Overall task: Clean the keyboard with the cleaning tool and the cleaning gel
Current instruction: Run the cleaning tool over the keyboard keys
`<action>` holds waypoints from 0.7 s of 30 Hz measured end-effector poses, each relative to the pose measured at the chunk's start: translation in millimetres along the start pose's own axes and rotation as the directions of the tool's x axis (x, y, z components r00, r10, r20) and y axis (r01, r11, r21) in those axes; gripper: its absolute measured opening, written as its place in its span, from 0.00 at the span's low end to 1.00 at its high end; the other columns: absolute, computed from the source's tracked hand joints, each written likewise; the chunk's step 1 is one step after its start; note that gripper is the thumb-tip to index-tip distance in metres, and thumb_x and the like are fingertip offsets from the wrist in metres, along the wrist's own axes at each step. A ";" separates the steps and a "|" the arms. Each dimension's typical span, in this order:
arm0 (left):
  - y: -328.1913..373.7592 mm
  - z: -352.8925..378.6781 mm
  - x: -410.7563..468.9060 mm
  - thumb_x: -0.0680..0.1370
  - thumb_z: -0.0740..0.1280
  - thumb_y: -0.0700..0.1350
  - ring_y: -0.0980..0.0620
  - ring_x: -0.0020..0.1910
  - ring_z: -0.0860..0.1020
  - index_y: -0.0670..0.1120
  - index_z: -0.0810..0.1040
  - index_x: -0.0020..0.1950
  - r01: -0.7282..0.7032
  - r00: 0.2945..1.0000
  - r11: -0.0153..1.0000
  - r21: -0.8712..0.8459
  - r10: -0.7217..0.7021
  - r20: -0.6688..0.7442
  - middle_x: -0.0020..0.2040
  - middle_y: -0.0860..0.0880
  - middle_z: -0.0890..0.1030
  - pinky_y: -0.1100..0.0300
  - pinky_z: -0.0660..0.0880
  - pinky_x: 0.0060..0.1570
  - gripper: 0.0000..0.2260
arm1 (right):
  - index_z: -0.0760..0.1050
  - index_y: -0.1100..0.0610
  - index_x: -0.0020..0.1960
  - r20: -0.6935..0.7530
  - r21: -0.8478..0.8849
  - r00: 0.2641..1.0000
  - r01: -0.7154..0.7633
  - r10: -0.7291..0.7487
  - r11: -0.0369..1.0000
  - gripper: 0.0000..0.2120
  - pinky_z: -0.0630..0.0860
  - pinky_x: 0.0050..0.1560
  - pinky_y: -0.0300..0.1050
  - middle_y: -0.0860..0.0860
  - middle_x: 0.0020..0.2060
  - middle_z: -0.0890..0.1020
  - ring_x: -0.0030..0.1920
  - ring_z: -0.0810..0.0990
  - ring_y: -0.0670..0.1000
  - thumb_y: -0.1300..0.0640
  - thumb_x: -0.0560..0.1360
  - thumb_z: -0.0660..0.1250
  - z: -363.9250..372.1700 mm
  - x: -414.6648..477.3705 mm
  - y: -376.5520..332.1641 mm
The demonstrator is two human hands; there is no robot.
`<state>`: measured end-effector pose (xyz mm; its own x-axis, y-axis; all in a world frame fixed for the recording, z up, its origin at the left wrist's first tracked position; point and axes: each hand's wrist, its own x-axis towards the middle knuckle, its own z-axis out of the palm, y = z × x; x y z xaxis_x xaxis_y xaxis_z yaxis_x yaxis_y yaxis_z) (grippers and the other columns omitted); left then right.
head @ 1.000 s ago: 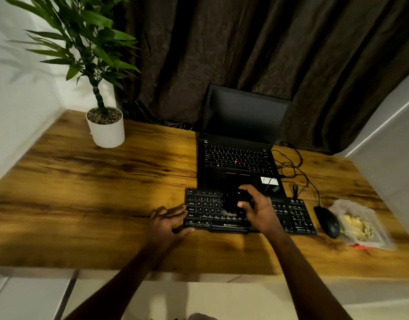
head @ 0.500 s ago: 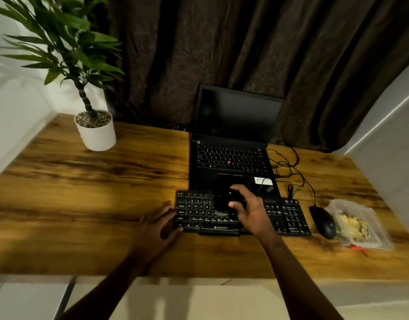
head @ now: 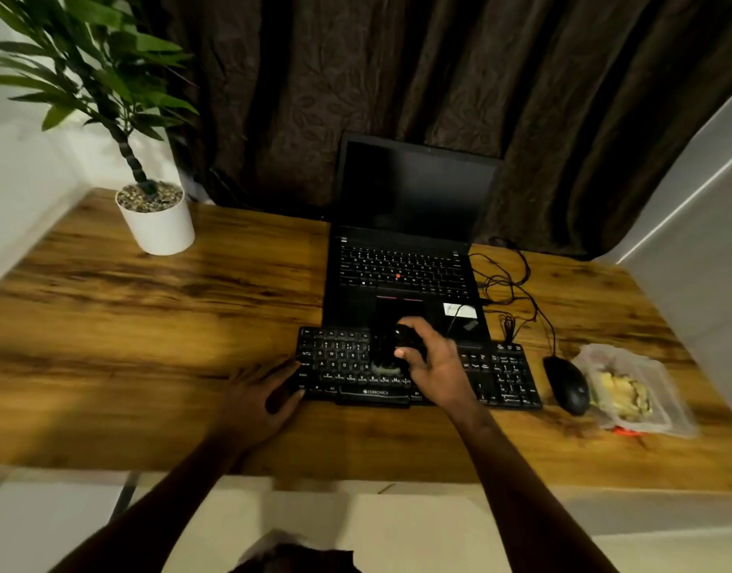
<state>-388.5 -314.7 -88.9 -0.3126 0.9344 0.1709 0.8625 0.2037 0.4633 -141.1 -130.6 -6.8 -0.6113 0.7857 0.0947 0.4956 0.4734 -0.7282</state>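
A black keyboard (head: 339, 361) lies on the wooden desk in front of an open laptop. My right hand (head: 436, 366) is over the keyboard's middle, shut on a dark cleaning tool (head: 391, 349) whose pale bristle end rests on the keys. My left hand (head: 258, 392) lies flat on the desk with fingers spread, its fingertips touching the keyboard's left front corner. A clear bag with yellowish cleaning gel (head: 622, 392) sits at the right of the desk.
A black laptop (head: 401, 258) stands open right behind the keyboard. A black mouse (head: 566, 384) and tangled cables (head: 509, 283) lie to the right. A potted plant (head: 157, 221) stands at the back left. Bare desk stretches to the left.
My right hand and the tool have shifted slightly left and back across the keys. My left hand stays at the keyboard's left corner. The view has turned a little.
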 end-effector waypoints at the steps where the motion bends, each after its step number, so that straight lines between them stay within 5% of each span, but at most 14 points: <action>1: 1.0 -1.0 -0.3 0.77 0.47 0.72 0.44 0.66 0.74 0.54 0.75 0.69 0.005 1.000 1.000 0.002 -0.005 0.006 0.70 0.51 0.75 0.46 0.65 0.66 0.33 | 0.69 0.38 0.64 0.003 -0.010 1.000 -0.010 0.010 1.000 0.18 0.84 0.39 0.47 0.54 0.52 0.78 0.50 0.81 0.53 0.54 0.78 0.65 -3.0 -0.7 1.9; 5: 0.8 -0.4 -0.3 0.77 0.49 0.71 0.44 0.65 0.75 0.54 0.76 0.68 -0.010 1.000 1.000 -0.002 0.010 -0.011 0.69 0.52 0.76 0.43 0.68 0.65 0.32 | 0.70 0.41 0.63 -0.051 -0.031 0.998 -0.027 0.026 0.999 0.19 0.82 0.38 0.38 0.52 0.51 0.80 0.48 0.83 0.48 0.60 0.78 0.66 -32.9 -11.8 20.0; 9: 0.0 1.1 0.1 0.76 0.50 0.72 0.45 0.66 0.75 0.55 0.75 0.69 0.008 1.000 1.000 -0.011 -0.008 -0.001 0.68 0.52 0.76 0.43 0.67 0.66 0.31 | 0.67 0.32 0.60 -0.113 -0.050 0.992 -0.062 0.056 0.997 0.23 0.83 0.39 0.40 0.53 0.52 0.80 0.49 0.83 0.50 0.60 0.78 0.67 -50.0 -17.3 36.8; 15: 0.4 0.3 -0.7 0.76 0.54 0.70 0.46 0.64 0.76 0.55 0.76 0.69 0.004 1.000 1.000 -0.022 -0.004 -0.004 0.66 0.52 0.78 0.48 0.67 0.64 0.29 | 0.71 0.44 0.63 -0.073 0.066 0.997 -0.001 0.005 0.998 0.18 0.81 0.38 0.36 0.51 0.53 0.80 0.51 0.82 0.47 0.62 0.78 0.66 -28.0 -11.9 16.6; 21: 2.0 -1.6 0.1 0.76 0.52 0.71 0.47 0.62 0.77 0.55 0.77 0.67 -0.010 0.999 0.999 -0.045 0.008 -0.042 0.64 0.51 0.80 0.47 0.70 0.63 0.30 | 0.72 0.42 0.61 -0.038 0.057 0.998 -0.054 0.056 0.997 0.19 0.81 0.35 0.38 0.51 0.50 0.80 0.46 0.83 0.49 0.61 0.78 0.67 -51.6 -12.0 31.0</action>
<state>-387.4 -314.7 -86.5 -0.3222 0.9229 0.2109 0.8465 0.1811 0.5007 -86.6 -104.8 4.5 -0.5584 0.8258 0.0796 0.4922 0.4070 -0.7695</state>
